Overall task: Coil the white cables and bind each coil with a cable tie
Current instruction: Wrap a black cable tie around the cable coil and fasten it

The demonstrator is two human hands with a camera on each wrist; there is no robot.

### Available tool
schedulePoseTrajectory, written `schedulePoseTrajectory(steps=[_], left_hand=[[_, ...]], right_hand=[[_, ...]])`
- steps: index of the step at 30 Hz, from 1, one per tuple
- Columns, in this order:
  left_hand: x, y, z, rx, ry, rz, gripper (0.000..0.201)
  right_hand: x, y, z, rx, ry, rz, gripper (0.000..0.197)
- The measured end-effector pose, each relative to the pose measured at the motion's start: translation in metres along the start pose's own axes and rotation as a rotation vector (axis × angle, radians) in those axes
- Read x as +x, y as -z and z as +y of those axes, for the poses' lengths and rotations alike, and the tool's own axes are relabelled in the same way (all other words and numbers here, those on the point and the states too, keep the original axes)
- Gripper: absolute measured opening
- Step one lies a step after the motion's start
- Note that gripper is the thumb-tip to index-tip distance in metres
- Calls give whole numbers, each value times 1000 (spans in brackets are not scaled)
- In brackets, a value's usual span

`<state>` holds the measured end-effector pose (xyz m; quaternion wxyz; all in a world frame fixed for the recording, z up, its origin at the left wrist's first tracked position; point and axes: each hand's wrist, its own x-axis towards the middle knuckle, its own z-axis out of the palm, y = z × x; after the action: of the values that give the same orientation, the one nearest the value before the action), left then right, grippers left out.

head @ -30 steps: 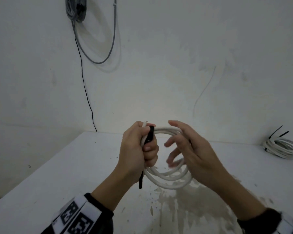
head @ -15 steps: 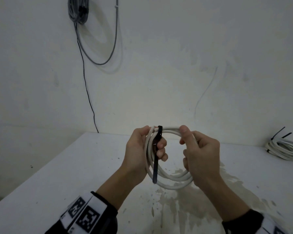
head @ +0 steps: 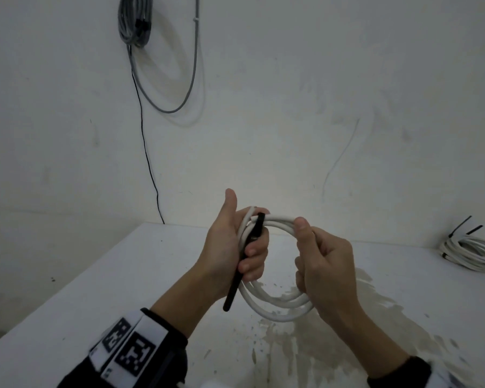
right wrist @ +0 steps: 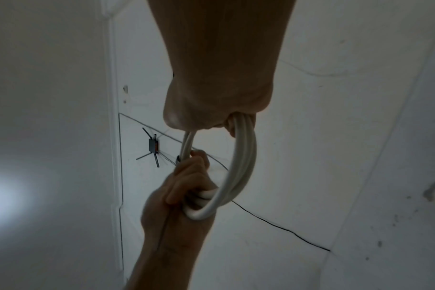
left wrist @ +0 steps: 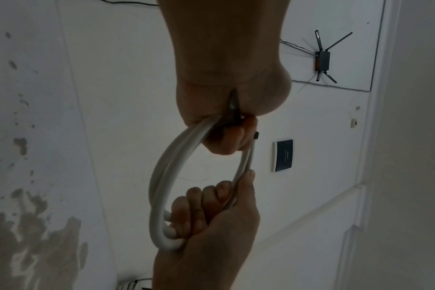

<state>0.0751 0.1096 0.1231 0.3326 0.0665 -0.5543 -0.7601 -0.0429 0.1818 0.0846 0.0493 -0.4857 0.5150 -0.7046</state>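
Note:
I hold a white cable coil (head: 275, 303) upright above the white table (head: 123, 275). My left hand (head: 235, 247) grips the coil's left side together with a black cable tie (head: 245, 264), whose tail hangs down below the fist; the thumb sticks up. My right hand (head: 322, 264) grips the coil's right side, thumb on top of the strands. In the left wrist view the coil (left wrist: 162, 176) arcs between both fists, and the tie (left wrist: 234, 109) shows in the left palm. The right wrist view shows the coil (right wrist: 243, 166) the same way.
A second white coil (head: 471, 252) bound with black ties lies at the table's far right by the wall. Grey cables (head: 136, 21) hang on the wall upper left, and a thin black wire (head: 146, 152) runs down behind the table. A stain (head: 333, 345) marks the tabletop below my hands.
My right hand went from spread fingers near the coil to gripping its right side. My left thumb has lifted off the coil, and the tie's tail now slants down-left.

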Motion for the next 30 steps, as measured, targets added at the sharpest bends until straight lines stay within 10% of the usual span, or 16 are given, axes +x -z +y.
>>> schedulePoseTrajectory(steps=[10, 14, 17, 30], left_hand=[[-10, -4, -8, 196, 4, 21, 94], [-9, -6, -10, 273, -179, 99, 72], [-13, -10, -11, 320, -316, 82, 38], [-15, -7, -9, 557, -614, 55, 36]], right_hand=[[6, 10, 0, -367, 40, -292, 39], [2, 7, -16, -416, 340, 6, 14], [-6, -1, -29, -237, 431, -89, 18], [-9, -8, -50, -210, 480, -53, 14]])
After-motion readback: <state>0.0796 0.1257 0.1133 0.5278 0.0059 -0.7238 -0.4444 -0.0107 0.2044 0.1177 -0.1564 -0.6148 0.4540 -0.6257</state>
